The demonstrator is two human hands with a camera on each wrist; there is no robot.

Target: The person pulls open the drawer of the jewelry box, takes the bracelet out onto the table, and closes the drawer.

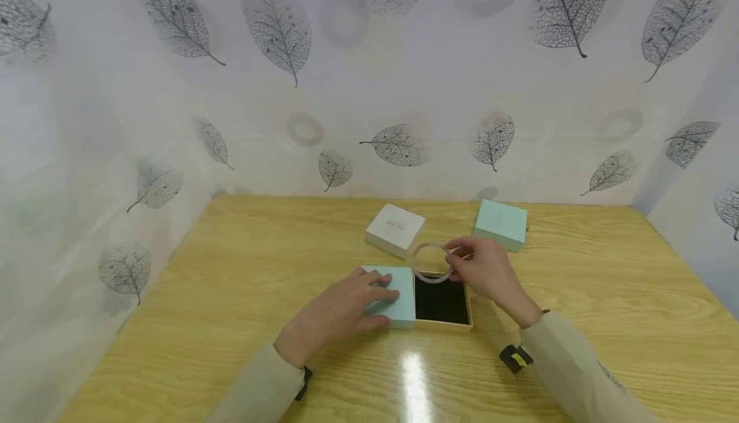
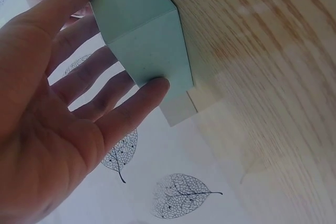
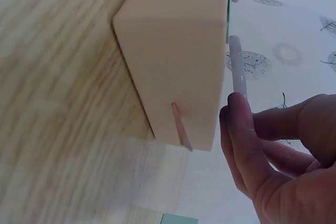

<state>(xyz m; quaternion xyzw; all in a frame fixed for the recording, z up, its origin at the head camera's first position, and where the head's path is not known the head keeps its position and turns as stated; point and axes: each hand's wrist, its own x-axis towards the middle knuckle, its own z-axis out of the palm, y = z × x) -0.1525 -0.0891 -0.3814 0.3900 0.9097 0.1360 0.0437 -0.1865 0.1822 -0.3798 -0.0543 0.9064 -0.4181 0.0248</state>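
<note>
Near the frame's centre, the right hand (image 1: 484, 270) pinches a bangle (image 1: 414, 264); the left hand (image 1: 345, 302), fingers spread, touches a pale-blue box (image 1: 405, 304).

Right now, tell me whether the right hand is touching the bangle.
Touching. The right wrist view shows it: the fingertips of the right hand close on one end of the edge-on bangle.

In the head view, the right hand (image 1: 491, 272) hides a stretch of the pale ring (image 1: 413, 261), and the left hand (image 1: 340, 307) covers much of the near green box (image 1: 405, 301). Print on the white box (image 1: 395, 226) is too small to read. The lower edge cuts both sleeves (image 1: 577, 371); the right wrist view crops the tan box (image 3: 173, 51) and conceals its inside.
</note>
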